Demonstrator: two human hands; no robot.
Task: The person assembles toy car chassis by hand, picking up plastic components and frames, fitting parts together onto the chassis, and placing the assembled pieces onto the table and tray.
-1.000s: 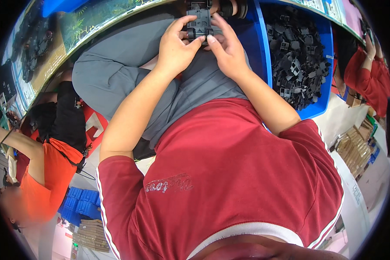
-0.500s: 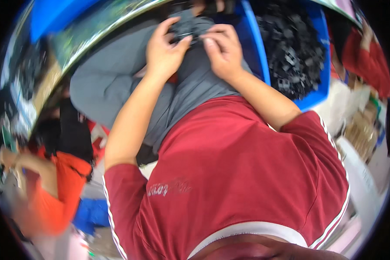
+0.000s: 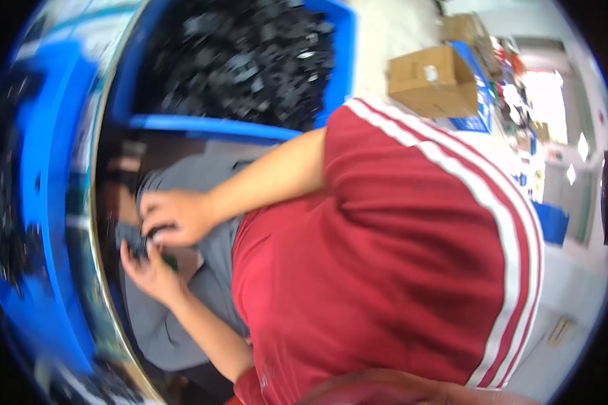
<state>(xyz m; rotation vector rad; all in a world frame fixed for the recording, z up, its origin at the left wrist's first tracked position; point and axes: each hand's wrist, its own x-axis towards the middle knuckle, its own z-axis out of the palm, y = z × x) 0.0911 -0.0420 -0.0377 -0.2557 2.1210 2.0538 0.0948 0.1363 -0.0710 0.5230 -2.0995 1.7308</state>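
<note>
Over my lap, my left hand [image 3: 154,275] is closed around a small dark grey plastic piece [image 3: 130,236], gripped between thumb and fingers. My right hand [image 3: 179,217] is right above it, its fingers bent down onto the same piece. Blur and the fingers hide the piece's exact kind. Both hands rest close to my grey trousers [image 3: 203,175].
Beyond my right arm stands a blue bin [image 3: 344,54] full of small black plastic parts [image 3: 250,67]. Left of the table edge [image 3: 96,229] is another blue bin [image 3: 47,196] with black parts. A cardboard box [image 3: 422,81] sits at the far right.
The view has swung to my right, so my hands and lap now appear at the left. Both hands stay together at the dark piece.
</note>
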